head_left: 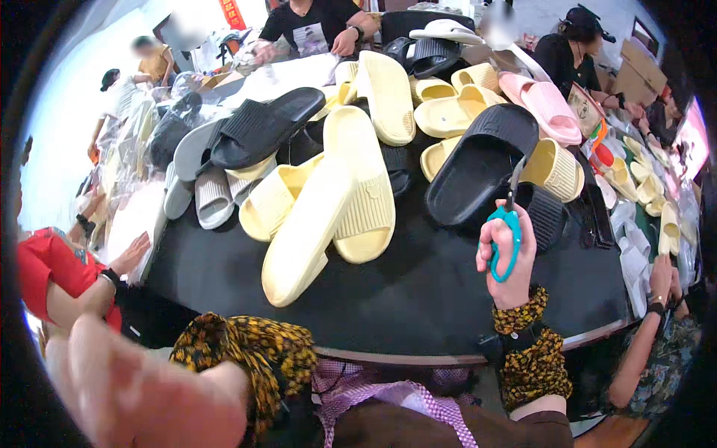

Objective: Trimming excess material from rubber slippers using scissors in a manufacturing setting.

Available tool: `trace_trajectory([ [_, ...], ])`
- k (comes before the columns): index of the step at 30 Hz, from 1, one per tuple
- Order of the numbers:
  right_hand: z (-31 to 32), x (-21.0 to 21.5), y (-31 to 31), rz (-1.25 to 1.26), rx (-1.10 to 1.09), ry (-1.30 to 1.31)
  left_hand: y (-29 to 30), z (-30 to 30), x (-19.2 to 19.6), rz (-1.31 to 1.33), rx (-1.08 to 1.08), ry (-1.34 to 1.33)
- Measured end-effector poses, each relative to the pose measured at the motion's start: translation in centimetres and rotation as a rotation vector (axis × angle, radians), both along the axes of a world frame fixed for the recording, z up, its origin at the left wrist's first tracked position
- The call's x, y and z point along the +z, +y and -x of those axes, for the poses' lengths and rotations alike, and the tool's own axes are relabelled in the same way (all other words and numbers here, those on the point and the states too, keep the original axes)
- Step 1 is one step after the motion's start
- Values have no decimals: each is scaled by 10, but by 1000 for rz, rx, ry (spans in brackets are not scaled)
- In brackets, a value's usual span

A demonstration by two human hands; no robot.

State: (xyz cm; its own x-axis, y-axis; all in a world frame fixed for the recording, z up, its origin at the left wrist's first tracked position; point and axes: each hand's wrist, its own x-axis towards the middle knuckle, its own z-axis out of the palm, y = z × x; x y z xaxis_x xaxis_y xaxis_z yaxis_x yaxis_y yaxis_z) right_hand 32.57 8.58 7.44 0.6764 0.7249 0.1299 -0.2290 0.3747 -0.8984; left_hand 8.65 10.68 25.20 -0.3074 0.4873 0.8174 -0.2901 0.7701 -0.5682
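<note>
My right hand [515, 257] is closed round the turquoise handles of a pair of scissors [505, 243]. Its dark blades point up, in front of a black slipper [478, 168] and a cream slipper [554, 170]. Low on the left, my left hand [149, 388] is raised close to the camera, off the table, and blurred. Its thumb stands apart from the fingers, and nothing shows in it. Between the hands, a cream slipper [306, 235] lies sole up across another cream slipper [366, 216], which rests upright on the black table [418, 299].
More slippers are heaped at the back: a black one [265, 127], a grey one [213, 198] and a pink one [541, 104]. Clear plastic bags [138, 160] lie on the left. Co-workers' hands reach in at the left [131, 254] and right [661, 280].
</note>
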Motion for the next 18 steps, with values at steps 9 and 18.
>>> trace_trajectory([
  [9, 0, -11, 1, -17, 102, -14, 72, 85, -115, 191, -2566, -1797],
  [18, 34, 44, 3, -13, 261, -104, 88, 86, -196, 596, -2058, -1629],
])
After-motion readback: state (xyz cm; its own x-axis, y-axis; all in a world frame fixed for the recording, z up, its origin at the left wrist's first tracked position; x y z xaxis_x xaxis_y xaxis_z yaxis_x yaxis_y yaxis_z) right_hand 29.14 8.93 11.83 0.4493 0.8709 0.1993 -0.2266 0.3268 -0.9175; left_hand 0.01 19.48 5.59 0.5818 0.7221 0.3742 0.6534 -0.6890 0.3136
